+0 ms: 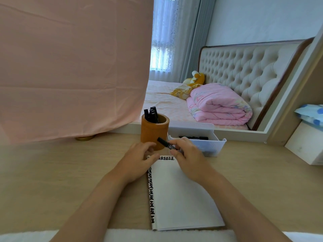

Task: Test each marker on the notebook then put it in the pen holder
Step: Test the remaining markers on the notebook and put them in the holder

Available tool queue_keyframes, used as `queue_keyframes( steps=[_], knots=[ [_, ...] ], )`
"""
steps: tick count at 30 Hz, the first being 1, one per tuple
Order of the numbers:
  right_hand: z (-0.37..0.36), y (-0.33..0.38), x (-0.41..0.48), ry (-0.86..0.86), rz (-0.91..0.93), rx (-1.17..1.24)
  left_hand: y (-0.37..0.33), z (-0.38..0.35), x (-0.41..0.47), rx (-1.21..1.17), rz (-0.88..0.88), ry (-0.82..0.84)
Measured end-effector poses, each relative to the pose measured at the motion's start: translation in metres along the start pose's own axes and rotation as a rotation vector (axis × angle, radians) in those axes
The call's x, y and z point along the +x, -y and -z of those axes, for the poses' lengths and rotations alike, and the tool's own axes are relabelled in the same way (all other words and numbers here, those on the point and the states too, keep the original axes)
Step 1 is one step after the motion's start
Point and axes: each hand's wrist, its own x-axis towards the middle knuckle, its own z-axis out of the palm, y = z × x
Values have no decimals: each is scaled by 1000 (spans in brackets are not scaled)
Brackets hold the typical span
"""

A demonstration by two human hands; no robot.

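Note:
An open notebook [181,194] with a blank white page lies on the wooden desk [52,180]. My right hand [187,155] pinches a black marker [166,143] above the notebook's top edge, its capped end pointing up and left toward the brown pen holder [154,132]. Several black markers [151,114] stand in that holder. My left hand [139,158] hovers at the notebook's top left corner with curled fingers, just in front of the holder; whether it holds anything is hidden. Another black marker [193,137] lies in the clear plastic tray [212,145].
A pink cloth [73,67] hangs over the left of the desk's back. A mirror behind the desk shows a bed and a folded pink quilt [218,105]. A white box [304,147] stands at the right edge.

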Motion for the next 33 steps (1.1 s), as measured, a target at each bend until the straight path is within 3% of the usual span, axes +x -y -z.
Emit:
queue_keyframes(
  steps=[5,14,21,25,30,33],
  knots=[
    [11,15,14,-187,-84,212,8,0,1,180,-11,156],
    [33,54,114,-367,-126,248,12,-5,2,121,-16,105],
    [11,36,146,-10,-178,-144,11,-7,2,89,-27,56],
    [11,29,147,58,-204,-284,11,-8,2,107,-36,65],
    [16,27,151,227,-254,-188,10,-7,3,111,-38,73],
    [31,20,146,172,-205,-79,11,-6,3,108,-36,76]
  ],
)
